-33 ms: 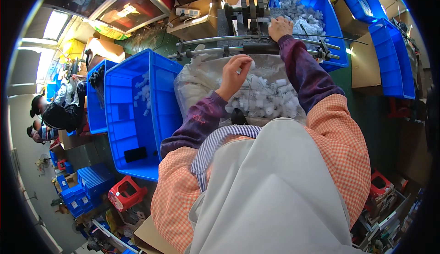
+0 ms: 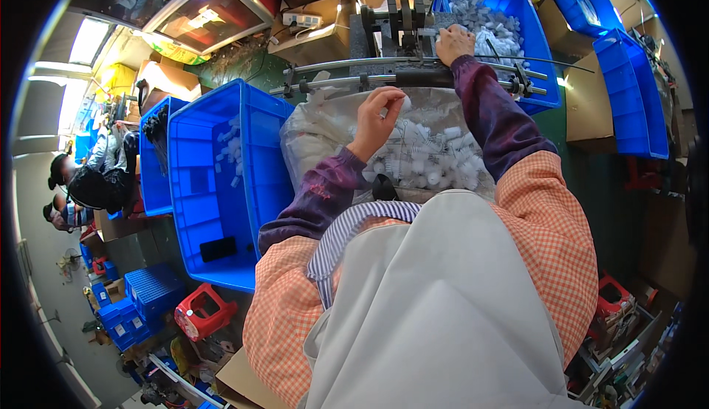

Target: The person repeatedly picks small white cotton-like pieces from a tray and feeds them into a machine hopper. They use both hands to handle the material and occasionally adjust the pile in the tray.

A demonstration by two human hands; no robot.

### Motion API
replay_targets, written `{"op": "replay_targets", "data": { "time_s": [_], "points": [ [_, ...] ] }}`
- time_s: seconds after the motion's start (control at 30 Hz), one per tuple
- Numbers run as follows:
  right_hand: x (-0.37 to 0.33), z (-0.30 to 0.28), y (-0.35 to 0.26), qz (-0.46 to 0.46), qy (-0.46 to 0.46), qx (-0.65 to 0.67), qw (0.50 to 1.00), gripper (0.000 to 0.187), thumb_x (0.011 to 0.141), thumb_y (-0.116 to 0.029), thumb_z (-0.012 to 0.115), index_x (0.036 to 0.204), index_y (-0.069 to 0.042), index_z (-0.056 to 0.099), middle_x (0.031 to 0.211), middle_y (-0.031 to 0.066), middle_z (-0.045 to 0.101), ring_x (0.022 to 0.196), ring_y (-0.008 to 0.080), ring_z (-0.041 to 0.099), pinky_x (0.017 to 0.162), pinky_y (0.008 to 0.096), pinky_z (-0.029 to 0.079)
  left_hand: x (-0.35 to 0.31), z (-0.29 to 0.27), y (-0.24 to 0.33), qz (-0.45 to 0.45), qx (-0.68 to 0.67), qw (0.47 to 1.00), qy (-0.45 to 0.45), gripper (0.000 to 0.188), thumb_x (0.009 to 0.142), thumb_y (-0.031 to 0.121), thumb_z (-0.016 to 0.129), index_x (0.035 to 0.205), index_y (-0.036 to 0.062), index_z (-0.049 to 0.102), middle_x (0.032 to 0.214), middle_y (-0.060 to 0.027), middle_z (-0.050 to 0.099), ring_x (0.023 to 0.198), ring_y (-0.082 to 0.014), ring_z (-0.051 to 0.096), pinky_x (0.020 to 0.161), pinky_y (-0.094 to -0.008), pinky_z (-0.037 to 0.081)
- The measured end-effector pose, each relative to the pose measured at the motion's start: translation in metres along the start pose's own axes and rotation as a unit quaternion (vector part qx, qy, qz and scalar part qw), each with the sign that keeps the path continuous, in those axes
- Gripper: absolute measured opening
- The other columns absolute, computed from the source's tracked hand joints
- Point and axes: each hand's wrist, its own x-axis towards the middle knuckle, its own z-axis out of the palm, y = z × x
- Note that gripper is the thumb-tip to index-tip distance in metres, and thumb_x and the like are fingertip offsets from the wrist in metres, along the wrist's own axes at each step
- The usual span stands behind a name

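Note:
My left hand [image 2: 379,119] is closed in a pinch above a pile of small white plastic pieces [image 2: 436,162] in a clear plastic bag. At its fingertips is a small white plastic piece [image 2: 407,104]. My right hand [image 2: 455,44] reaches farther forward, to the right end of a dark bench machine [image 2: 404,26] with wheel-like parts. Its fingers are curled beside a small light cylindrical part [image 2: 426,32] on the machine; whether anything is inside them is hidden. Two metal rods [image 2: 340,64] run crosswise between me and the machine.
A blue crate [image 2: 543,36] of whitish pieces stands beyond my right hand. To my left, a large blue crate [image 2: 214,221] holds a few white pieces and a dark flat object [image 2: 218,248]. Cardboard boxes [image 2: 314,29] stand behind the rods. A thin dark rod [image 2: 561,63] sticks out rightward.
My right hand has shifted very slightly to the right, away from the small cylindrical part. The left hand stays in place.

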Motion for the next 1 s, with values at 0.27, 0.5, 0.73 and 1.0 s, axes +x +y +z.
{"op": "replay_targets", "data": {
  "time_s": [0.27,0.5,0.73,1.0],
  "points": [
    [0.031,-0.037,0.047,0.080,-0.052,-0.061,0.994,0.028,0.084,-0.030,0.045,0.098,-0.011,0.060,0.099,0.0154,0.060,0.093,0.0314,0.059,0.076,0.0459,0.046,0.007,0.018,-0.007,-0.102,-0.111,0.989,-0.003,0.009,0.080,0.004,0.062,0.087,-0.0008,0.062,0.075,-0.0050,0.062,0.066,-0.0086,0.058,0.061,-0.0210,0.046],
    [-0.025,-0.064,0.053,-0.137,-0.114,0.333,0.926,0.036,0.085,-0.025,0.055,0.110,0.000,0.053,0.101,0.0112,0.061,0.085,0.0224,0.060,0.075,0.0344,0.046,0.024,0.034,-0.005,-0.096,-0.114,0.989,-0.020,0.011,0.082,0.002,0.060,0.091,-0.0033,0.062,0.080,-0.0052,0.065,0.074,-0.0104,0.063,0.066,-0.0207,0.050],
    [-0.051,-0.057,0.019,-0.234,-0.227,0.425,0.845,0.019,0.084,-0.015,0.054,0.098,-0.003,0.059,0.093,0.0087,0.061,0.083,0.0206,0.057,0.075,0.0312,0.044,0.024,0.030,-0.002,-0.139,0.023,0.986,-0.085,0.025,0.081,0.020,0.063,0.095,-0.0010,0.060,0.078,-0.0128,0.064,0.068,-0.0219,0.063,0.062,-0.0294,0.049],
    [0.006,0.005,0.009,-0.081,0.095,0.025,0.992,0.015,0.078,-0.018,0.052,0.089,-0.014,0.062,0.088,0.0047,0.061,0.093,0.0252,0.053,0.078,0.0377,0.044,-0.027,0.020,-0.037,-0.072,0.254,0.897,-0.355,0.034,0.075,0.029,0.063,0.096,0.0026,0.060,0.093,-0.0186,0.061,0.090,-0.0345,0.057,0.077,-0.0404,0.046]
  ]
}}
